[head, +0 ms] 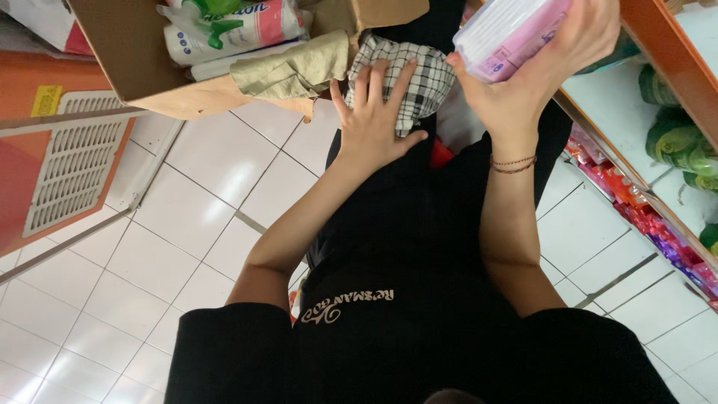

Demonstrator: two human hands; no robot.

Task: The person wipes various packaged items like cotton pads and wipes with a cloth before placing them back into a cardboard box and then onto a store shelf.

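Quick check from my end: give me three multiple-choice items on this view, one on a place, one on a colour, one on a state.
1. Where does the left hand rest?
A. on the checked cloth
B. on the floor
C. on the shelf

2. What colour is the pack in the right hand?
A. green
B. pink and white
C. black

3. How is the left hand?
A. fisted
B. gripping a bottle
C. flat, fingers spread

Answers: 1 A, the palm lies on the cloth. 2 B, a pink edge with white top. 3 C, the fingers fan out.

Two hands are seen: the left hand (374, 123) and the right hand (535, 71). One cardboard box (142, 63), one checked cloth (419, 75), one pink-and-white packet (505, 34) and two thread bracelets (513, 164) are counted.
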